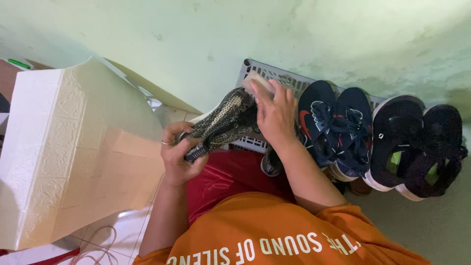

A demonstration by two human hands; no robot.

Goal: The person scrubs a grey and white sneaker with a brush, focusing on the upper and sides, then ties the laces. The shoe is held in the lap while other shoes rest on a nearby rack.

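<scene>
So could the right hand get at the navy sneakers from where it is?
Probably yes: the right hand is just beside the navy sneakers with nothing between them, but it is holding a pale brush against the knit shoe, so it isn't free.

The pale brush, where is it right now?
In the head view, the pale brush is under the right hand, pressed on the knit shoe that the left hand holds, in front of the grey plastic rack.
</scene>
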